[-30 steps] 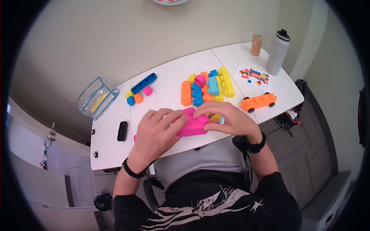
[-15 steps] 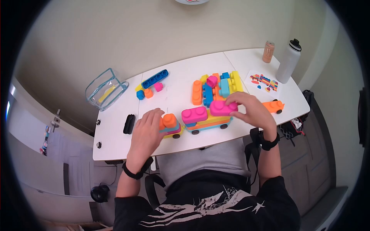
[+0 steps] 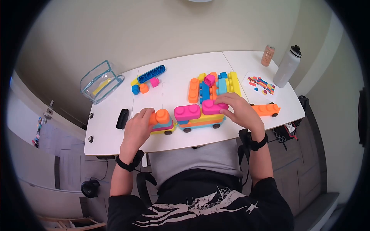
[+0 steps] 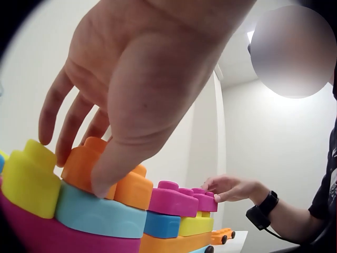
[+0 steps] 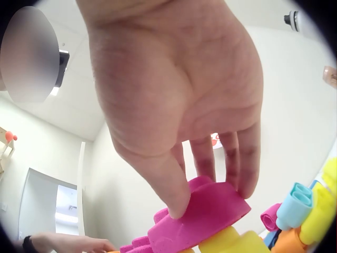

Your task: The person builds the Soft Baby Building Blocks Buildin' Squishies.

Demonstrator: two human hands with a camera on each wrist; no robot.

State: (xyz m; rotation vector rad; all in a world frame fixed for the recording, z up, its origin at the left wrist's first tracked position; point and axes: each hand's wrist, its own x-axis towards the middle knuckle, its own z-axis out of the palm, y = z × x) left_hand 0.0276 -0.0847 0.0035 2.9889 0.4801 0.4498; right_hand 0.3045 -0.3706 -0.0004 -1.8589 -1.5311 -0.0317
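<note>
My left hand (image 3: 135,130) is at the left wheeled block car, its thumb and fingers around an orange block (image 4: 76,167) that sits on a light-blue block (image 4: 100,213). Beside it stands another orange block (image 3: 162,116). My right hand (image 3: 243,114) pinches the right pink block (image 3: 211,108) between thumb and fingertips. In the right wrist view this pink block (image 5: 210,213) looks tilted over a yellow block (image 5: 234,242). Left of it, a second pink block (image 3: 187,112) rests on the middle car, above blue, yellow and orange layers and a light-blue wheeled base.
Behind the cars lie several loose blocks (image 3: 193,91), with a dark-blue long block (image 3: 152,74) further left. An orange wheeled base (image 3: 266,110), picture sheet (image 3: 261,85), bottle (image 3: 287,67) and can (image 3: 267,56) are at right; a clear bag (image 3: 101,82) and black case (image 3: 122,118) at left.
My hands were close together over pink blocks a second ago. Now they are apart, the left at the orange blocks further left, the right at the right pink block. The head view has shifted.
</note>
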